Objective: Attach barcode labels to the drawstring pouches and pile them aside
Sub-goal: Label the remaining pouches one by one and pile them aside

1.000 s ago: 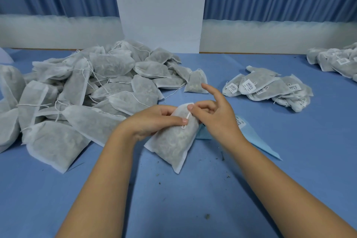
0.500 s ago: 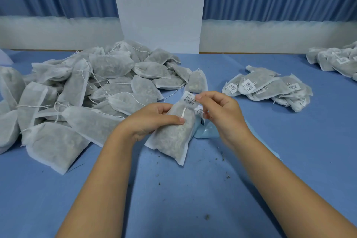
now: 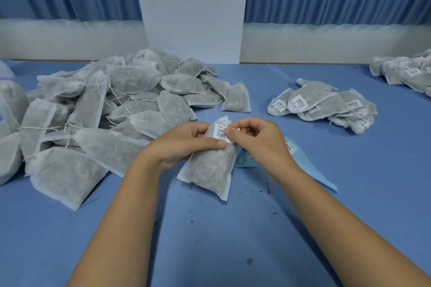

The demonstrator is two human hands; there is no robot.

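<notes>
A white mesh drawstring pouch (image 3: 211,170) filled with dried herbs lies tilted at the table's middle. My left hand (image 3: 184,142) grips its upper part, thumb across the neck. A white barcode label (image 3: 221,133) lies on the pouch's top. My right hand (image 3: 254,141) pinches the label's right end with curled fingers. A large heap of unlabelled pouches (image 3: 105,109) fills the left. A small pile of labelled pouches (image 3: 321,105) sits at the right.
A light blue sheet (image 3: 324,182) with more labels lies under my right wrist. Another pile of labelled pouches (image 3: 405,74) sits at the far right edge. A white pillar (image 3: 193,11) and blue curtains stand behind the blue-covered table (image 3: 210,240). Herb crumbs dot the cloth.
My right hand brought a barcode label onto the pouch's top and its raised forefinger curled down. The pouch's upper end rose slightly in my left hand.
</notes>
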